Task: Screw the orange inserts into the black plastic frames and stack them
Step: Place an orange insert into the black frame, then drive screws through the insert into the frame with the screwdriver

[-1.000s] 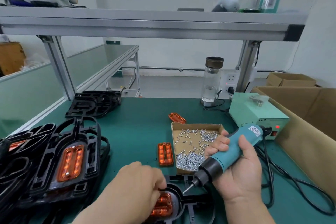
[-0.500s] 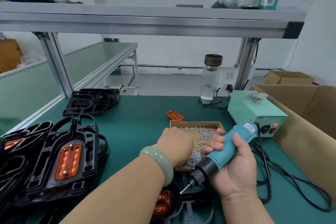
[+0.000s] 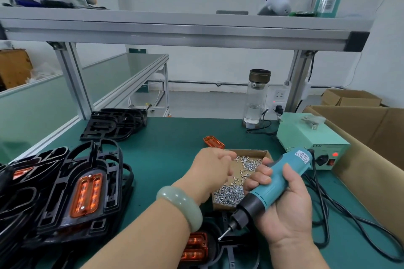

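On the left of the green desk [image 3: 170, 155] lies a stack of black frames [image 3: 65, 181], the top one carrying an orange insert [image 3: 88, 195]; behind it sits a pile of empty frames [image 3: 113, 124]. The left hand [image 3: 209, 170] reaches over a cardboard tray of screws [image 3: 240, 172] with fingers curled; I cannot tell whether it has a screw. A loose insert [image 3: 213, 142] lies just behind the tray. At the near edge, another frame [image 3: 229, 255] holds a second insert [image 3: 194, 247]. The right hand [image 3: 282, 209] is clenched round a teal electric screwdriver [image 3: 282, 179], bit angled down toward that frame. A pale green power box [image 3: 310, 137] stands to the right
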Tool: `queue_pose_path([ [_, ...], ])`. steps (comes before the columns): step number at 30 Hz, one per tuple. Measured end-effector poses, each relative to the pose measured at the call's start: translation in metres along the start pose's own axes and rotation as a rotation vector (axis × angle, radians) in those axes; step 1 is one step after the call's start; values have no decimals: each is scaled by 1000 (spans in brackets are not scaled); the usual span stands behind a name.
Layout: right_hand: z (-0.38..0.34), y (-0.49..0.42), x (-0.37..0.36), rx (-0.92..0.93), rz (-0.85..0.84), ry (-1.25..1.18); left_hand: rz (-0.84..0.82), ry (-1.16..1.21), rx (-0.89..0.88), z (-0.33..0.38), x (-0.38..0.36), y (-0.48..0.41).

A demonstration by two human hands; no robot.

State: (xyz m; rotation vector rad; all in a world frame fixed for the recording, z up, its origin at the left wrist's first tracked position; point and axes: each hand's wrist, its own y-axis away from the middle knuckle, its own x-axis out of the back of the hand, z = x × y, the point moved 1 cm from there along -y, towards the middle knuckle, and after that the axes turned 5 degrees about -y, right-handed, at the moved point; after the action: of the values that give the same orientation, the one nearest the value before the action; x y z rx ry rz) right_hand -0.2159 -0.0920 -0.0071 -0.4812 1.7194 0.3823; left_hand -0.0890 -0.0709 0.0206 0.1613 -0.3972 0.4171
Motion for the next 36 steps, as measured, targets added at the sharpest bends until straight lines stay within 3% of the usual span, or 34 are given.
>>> queue_pose_path([
  [2, 1, 0, -1, 0, 10, -1, -14, 523, 222, -1, 6, 8],
  [3, 1, 1, -1, 0, 22, -6, -20, 676, 283, -3, 10, 13],
  [6, 3, 2, -3, 3, 65, 19, -2, 846, 314, -13, 23, 34],
  [16, 16, 6, -5, 73, 87, 49, 183, 847, 70, -64, 54, 105],
  [21, 19, 9, -8, 135, 112, 38, 304, 594, -42, -78, 51, 116],
  [26, 25, 12, -12, 248, 140, 63, 326, 607, -46, -77, 48, 117],
  [31, 27, 15, -12, 282, 182, 46, 273, 724, -38, -75, 42, 119],
  [36, 30, 17, -11, 291, 192, 68, 325, 679, -36, -69, 41, 122],
])
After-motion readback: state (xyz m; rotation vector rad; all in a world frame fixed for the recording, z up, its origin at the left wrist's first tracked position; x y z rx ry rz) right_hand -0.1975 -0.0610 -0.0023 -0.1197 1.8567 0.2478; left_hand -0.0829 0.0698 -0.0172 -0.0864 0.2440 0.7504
